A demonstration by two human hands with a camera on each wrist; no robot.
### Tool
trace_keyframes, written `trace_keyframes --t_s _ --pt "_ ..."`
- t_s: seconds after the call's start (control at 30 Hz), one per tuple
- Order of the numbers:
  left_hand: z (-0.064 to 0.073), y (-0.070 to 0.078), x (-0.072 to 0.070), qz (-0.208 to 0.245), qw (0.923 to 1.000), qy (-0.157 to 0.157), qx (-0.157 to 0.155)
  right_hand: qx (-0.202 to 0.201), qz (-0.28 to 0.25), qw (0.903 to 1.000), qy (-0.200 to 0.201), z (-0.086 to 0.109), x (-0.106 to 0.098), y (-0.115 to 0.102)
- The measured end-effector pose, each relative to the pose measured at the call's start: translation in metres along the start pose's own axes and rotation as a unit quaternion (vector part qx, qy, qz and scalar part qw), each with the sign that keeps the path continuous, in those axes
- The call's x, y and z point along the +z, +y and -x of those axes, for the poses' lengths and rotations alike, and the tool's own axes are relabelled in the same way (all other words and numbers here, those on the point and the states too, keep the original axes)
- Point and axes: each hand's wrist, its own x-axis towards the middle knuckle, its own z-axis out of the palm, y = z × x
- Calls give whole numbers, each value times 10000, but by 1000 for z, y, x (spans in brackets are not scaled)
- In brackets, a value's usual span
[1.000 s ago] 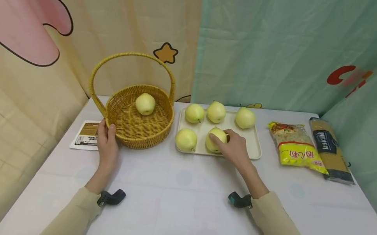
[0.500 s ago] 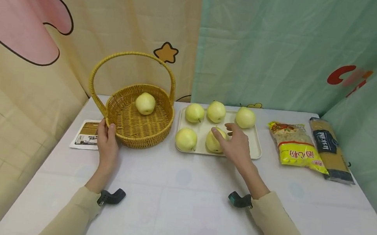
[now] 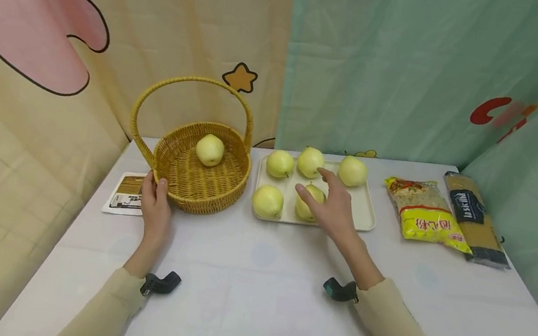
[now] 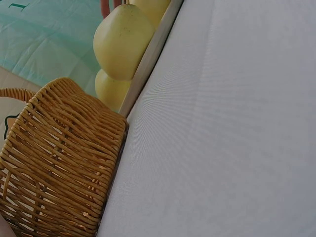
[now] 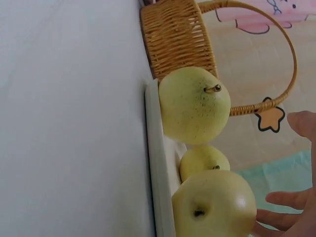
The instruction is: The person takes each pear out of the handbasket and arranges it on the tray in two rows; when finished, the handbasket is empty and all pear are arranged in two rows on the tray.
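A wicker basket [image 3: 204, 199] with a tall hoop handle stands on the left, one pale yellow-green pear [image 3: 209, 150] inside. My left hand [image 3: 156, 216] holds its near left rim, thumb over the edge and fingers outside; in the left wrist view the hand is almost wholly out of frame. Several more pears sit on a cream tray [image 3: 364, 213] in the middle. Over the front right pear [image 3: 305, 209] is my right hand [image 3: 336, 213], thumb and fingers spread and holding nothing. Seen from the right wrist, its fingers [image 5: 286, 200] are apart, near a pear [image 5: 215, 207].
To the tray's right lie a yellow-labelled clear bag [image 3: 426, 215] and a brown package [image 3: 476, 221] with a dark label. A flat white and brown packet [image 3: 127, 194] lies partly behind the left hand. Curtains [image 3: 387, 65] hang along the table's back.
The right hand's fingers have come off the front right pear and spread, the hand rising slightly. That pear stays on the tray. The left hand keeps its place on the basket.
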Motion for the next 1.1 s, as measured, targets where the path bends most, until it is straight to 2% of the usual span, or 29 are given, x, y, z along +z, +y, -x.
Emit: trace_keyframes --t_s 0.17,0.33,0.4,0.53,0.67,0.9,1.1 --pt "3 1 -2 23 10000 58 -21 -243 -199 9994 -111 -1 10 -17" --pt "4 4 1 101 9999 48 -1 -389 -394 9984 -125 -6 25 -42" --pt "7 12 2 149 9999 -21 -16 -463 -472 9977 -156 -8 32 -53" --pt "8 15 2 118 9999 -45 -25 -635 -515 9963 -268 -16 48 -72" --pt "5 6 0 46 10000 6 -28 -646 -714 9947 -367 -22 63 -87" --pt "5 4 -1 6 10000 35 -57 -786 -1077 9895 -563 -33 96 -112" --pt "3 4 0 -11 10000 19 -79 -737 -1135 9900 -401 -47 120 -128"
